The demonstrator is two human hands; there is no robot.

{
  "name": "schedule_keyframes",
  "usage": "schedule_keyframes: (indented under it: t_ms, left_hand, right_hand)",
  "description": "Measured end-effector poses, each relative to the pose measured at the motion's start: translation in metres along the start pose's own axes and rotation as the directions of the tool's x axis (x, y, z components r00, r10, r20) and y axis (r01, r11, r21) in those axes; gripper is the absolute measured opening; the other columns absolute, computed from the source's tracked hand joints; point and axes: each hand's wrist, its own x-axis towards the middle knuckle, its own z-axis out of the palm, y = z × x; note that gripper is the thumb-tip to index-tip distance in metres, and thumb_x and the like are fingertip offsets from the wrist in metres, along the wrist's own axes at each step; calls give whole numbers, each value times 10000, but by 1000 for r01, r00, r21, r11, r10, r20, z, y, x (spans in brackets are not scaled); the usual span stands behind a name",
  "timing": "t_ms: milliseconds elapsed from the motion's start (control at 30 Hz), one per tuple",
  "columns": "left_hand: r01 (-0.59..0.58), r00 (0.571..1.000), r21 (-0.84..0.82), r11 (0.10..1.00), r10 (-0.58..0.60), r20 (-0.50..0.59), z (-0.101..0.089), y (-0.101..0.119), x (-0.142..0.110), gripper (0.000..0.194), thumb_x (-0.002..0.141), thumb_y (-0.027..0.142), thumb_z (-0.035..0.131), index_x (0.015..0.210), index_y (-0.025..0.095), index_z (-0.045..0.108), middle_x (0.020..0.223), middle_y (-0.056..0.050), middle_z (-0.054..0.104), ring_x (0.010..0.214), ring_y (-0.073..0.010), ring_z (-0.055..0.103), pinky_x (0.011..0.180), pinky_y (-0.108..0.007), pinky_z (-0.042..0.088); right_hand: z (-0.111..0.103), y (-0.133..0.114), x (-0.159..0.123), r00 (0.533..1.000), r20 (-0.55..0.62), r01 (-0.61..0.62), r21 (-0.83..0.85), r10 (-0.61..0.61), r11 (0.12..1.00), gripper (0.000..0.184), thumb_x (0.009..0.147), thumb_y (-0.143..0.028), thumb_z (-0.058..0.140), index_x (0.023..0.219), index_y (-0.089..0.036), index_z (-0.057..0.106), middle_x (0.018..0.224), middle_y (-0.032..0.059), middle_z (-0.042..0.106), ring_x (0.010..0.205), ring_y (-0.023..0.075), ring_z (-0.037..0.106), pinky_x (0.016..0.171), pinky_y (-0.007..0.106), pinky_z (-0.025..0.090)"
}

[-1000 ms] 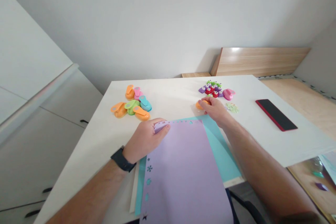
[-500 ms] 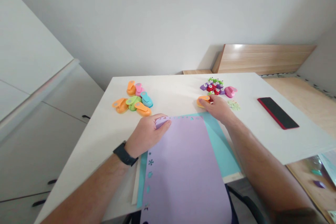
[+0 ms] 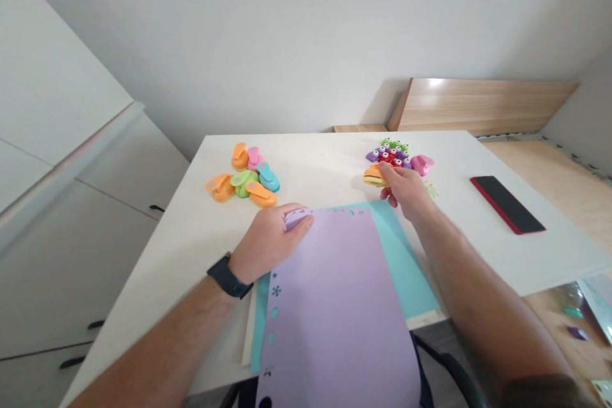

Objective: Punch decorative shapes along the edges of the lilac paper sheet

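An orange craft punch is pinched by the right hand beyond the lilac cardstock, its edge clamped by the left hand; slippage could misalign cuts

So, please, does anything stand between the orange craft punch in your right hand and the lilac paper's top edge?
Nothing visible does; only a flat strip of turquoise paper lies between the orange craft punch and the lilac paper.
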Motion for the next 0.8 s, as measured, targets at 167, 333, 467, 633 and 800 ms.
schedule_keyframes:
  t_ms: [167, 333, 467, 633, 800]
  left_hand:
    - [-18, 1000, 8, 1000, 18, -1, 1, -2, 0, 263, 964, 422, 565, 930, 220, 730, 895, -2, 761, 811, -192, 664, 727, -292, 460]
    - [-24, 1000, 17, 1000, 25, -15, 2, -3, 0, 266, 964, 431, 568, 950, 222, 731, 907, 1, 764, 811, -191, 668, 713, -289, 459]
    - [-10, 1000, 15, 1000, 11, -6, 1, -1, -1, 271, 964, 437, 569, 928, 216, 721, 873, 4, 753, 787, -185, 663, 697, -289, 452]
    - [-11, 1000, 14, 1000, 11, -12, -1, 1, -1, 275, 966, 434, 565, 894, 210, 706, 862, 5, 747, 785, -180, 659, 700, -285, 448]
    - [-3, 1000, 19, 1000, 4, -15, -1, 1, -1, 270, 958, 432, 568, 910, 211, 717, 871, 2, 754, 791, -187, 662, 704, -286, 452]
  right_hand:
    - [1, -3, 0, 998, 65, -16, 139, 7, 990, 465, 890, -593, 646, 871, -135, 723, 696, 76, 687, 427, 118, 566, 258, 212, 297]
    - [0, -3, 0, 993, 116, -55, 240, 27, 969, 472, 910, -594, 643, 905, -129, 725, 734, 67, 702, 439, 97, 568, 261, 191, 331]
    - [1, -5, -1, 987, 153, -95, 295, 51, 951, 479, 888, -614, 675, 907, -137, 720, 833, 91, 749, 473, 90, 597, 292, 183, 378]
    - [1, -7, -2, 986, 144, -126, 313, 85, 941, 460, 891, -584, 690, 934, -128, 732, 942, 125, 771, 520, 116, 654, 304, 192, 418]
    - [1, -8, -2, 979, 176, -154, 330, 100, 931, 407, 915, -532, 679, 985, -136, 742, 986, 121, 770, 552, 127, 680, 319, 192, 444]
